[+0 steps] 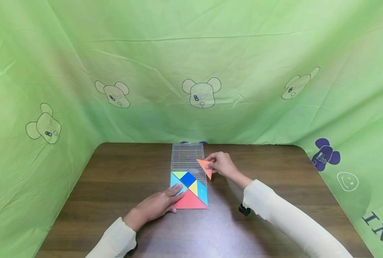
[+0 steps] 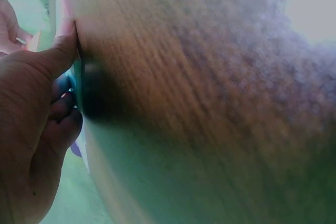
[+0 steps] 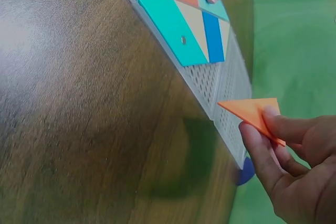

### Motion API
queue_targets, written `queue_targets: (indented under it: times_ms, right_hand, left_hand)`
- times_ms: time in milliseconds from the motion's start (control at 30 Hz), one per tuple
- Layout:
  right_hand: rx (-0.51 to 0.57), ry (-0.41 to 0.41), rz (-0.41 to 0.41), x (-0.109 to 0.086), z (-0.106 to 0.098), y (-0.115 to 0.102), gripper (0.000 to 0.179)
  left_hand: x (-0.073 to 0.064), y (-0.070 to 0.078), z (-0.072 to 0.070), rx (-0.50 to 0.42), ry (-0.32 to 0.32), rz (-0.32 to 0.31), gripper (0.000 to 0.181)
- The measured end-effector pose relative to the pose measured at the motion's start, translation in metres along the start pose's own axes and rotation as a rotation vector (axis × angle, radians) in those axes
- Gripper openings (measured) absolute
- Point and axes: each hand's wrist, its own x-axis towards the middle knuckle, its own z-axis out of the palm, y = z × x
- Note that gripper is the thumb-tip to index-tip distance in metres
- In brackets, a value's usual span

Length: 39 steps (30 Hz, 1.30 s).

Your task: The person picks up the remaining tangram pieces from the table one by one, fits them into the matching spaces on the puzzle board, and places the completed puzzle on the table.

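My right hand pinches an orange triangle between thumb and fingers, held above the right side of a hinged clear plastic case. The case lies unfolded, and tangram pieces fill most of its near half: a red triangle, a light blue triangle, a blue square, a yellow triangle, a light blue parallelogram and a yellow-green triangle. Over the left pieces rests my left hand, fingers extended, thumb by the near edge. Bare grid shows beside the square.
The case stands on a brown wooden table, its far half reaching the table's back edge. A green curtain printed with bear heads surrounds the table at the back and sides.
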Motion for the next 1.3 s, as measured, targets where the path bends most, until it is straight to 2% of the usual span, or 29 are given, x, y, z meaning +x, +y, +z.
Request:
queue_targets:
  times_ms: [300,833,1067,1300]
  right_hand:
    - [-0.074,-0.028,-0.029,0.002,0.015,-0.003,0.015]
    - [-0.178,-0.054,-0.081,0.007,0.029,-0.003,0.011]
    - [-0.254,-0.031,-0.11,0.009,0.036,-0.003,0.01]
    - [-0.303,-0.001,-0.069,0.01,0.04,-0.003,0.008]
  left_hand:
    - [0.002,0.001,-0.001,-0.006,-0.02,-0.024,0.067]
    - [0.002,0.002,-0.002,0.008,-0.031,-0.016,0.067]
    - [0.002,0.001,-0.001,0.006,-0.026,-0.016,0.067]
    - [0.001,0.0,-0.001,0.009,-0.022,-0.018,0.067]
